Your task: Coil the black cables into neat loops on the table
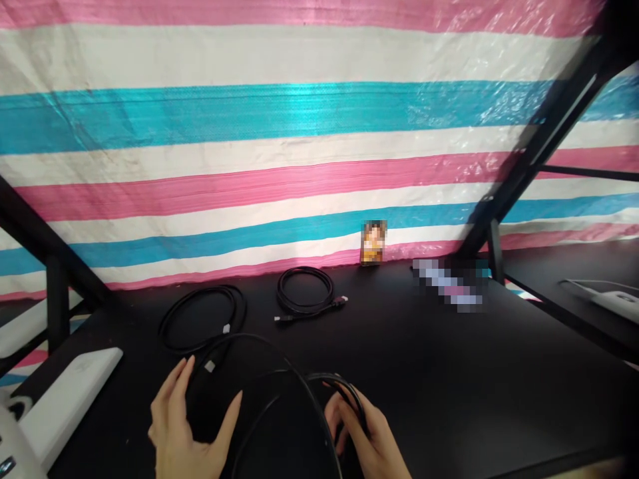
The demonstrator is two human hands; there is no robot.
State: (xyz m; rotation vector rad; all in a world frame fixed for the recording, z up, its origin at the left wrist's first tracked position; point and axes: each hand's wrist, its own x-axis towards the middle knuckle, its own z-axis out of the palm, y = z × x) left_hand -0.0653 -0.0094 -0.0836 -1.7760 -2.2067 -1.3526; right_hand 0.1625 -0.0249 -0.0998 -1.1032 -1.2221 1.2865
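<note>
We find the black cable (pixel 337 380) at the lower centre of the frame, partly looped and partly loose. The right hand (pixel 372 426), lower centre-right, is grasping a bundle of its turns between thumb and fingers. The left hand (pixel 182 426), lower left of centre, has thumb and fingers spread and grips nothing; we cannot tell whether its fingertips touch the strand running beside them.

We judge the step in hand to be the handling of this cable into loops. In our assessment, the next move calls for the left hand to take up the slack and lay it against the turns on the right, without twisting them.

The cable is slender, smooth and faintly glossy. One broad arc rises left of centre and sweeps down to the bottom edge; other strands blur against the dark table (pixel 474 372). A pale plug (pixel 210 366) lies near the left fingertips; we cannot confirm which cable it belongs to.

Beyond the hands we note a left coil (pixel 187 350) and, at the centre, a neater coil (pixel 304 310) with both connectors exposed.
</note>
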